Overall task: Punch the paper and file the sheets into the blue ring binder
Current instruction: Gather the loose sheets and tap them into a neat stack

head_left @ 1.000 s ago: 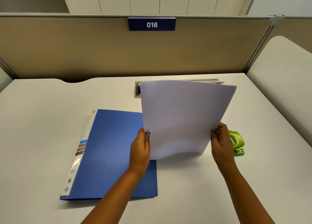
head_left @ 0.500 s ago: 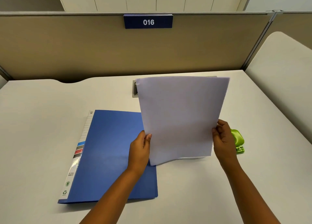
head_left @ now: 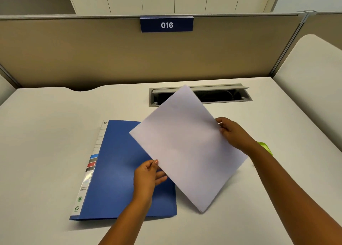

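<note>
"016" on the blue partition sign (head_left: 166, 25); "A/4" atop the binder spine label (head_left: 105, 122).

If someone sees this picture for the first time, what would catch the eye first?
The white paper, turned like a diamond and held above the middle of the desk by the left hand and right hand. Next, the closed blue ring binder lying beneath, left of centre, and the "016" sign on the partition.
</note>
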Motion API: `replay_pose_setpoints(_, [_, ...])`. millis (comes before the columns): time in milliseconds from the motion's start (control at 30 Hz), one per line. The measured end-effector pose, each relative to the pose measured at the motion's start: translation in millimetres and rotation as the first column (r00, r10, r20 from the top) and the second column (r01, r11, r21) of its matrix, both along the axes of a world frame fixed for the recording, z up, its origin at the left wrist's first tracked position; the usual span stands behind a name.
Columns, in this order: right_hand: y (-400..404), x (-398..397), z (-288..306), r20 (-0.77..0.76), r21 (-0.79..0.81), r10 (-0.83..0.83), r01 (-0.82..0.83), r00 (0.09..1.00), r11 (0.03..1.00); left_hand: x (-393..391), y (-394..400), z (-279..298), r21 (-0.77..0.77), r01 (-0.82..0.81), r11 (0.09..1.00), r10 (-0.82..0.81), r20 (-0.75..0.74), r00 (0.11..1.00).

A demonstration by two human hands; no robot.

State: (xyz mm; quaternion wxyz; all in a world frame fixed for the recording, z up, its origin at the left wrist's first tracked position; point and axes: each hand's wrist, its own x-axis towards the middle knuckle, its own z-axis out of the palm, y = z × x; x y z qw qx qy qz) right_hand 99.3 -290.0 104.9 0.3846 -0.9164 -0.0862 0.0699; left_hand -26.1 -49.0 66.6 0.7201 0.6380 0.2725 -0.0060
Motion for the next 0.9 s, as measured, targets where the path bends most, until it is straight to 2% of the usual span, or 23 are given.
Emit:
replay_pose_setpoints(167, [37,21,-7,-0.133,-0.143,0.182,-0.201,0.974,0.969,-28,3,-8,-0.173,-0.106,0.979,0.082,-0.145,0.986])
replay_pose_setpoints(267, [55,26,-16,-0.191,-0.216,0.260,-0.299,0.946,0.929,-38,2,-13,-0.210,-0.146,0.967,0.103,-0.200,0.974])
replay_pose_setpoints(367, [64,23,-18,-0.192,-0.146,0.251,-0.281,0.949,0.949,-40,5,-12,-0.203,-0.193,0.960,0.154,-0.191,0.969])
replay_pose_setpoints(433, [62,18,-12,-0.131,-0.052,0.199,-0.207,0.971,0.977,-35,8,-6,-0.071,-0.238,0.969,0.233,-0.074,0.970])
replay_pose_setpoints(500, [53,9,-5,0.007,0.041,0.132,-0.132,0.991,0.990,-30,9,5,0.109,-0.263,0.959,0.253,0.097,0.963])
replay_pose_setpoints(600, [32,-15,2,0.153,0.333,-0.029,-0.023,0.988,0.943,-22,3,25,0.395,-0.283,0.874,0.138,0.355,0.924])
replay_pose_setpoints(667, [16,-31,2,0.162,0.522,-0.118,0.016,0.980,0.853,-16,-5,37,0.455,-0.309,0.835,0.064,0.477,0.876])
replay_pose_setpoints(733, [4,-44,-1,0.124,0.627,-0.169,0.055,0.978,0.777,-9,-13,45,0.491,-0.315,0.812,-0.007,0.548,0.836])
replay_pose_setpoints(900, [-10,-56,-4,0.025,0.647,-0.233,0.162,0.972,0.745,11,-29,43,0.531,-0.220,0.818,-0.151,0.567,0.810])
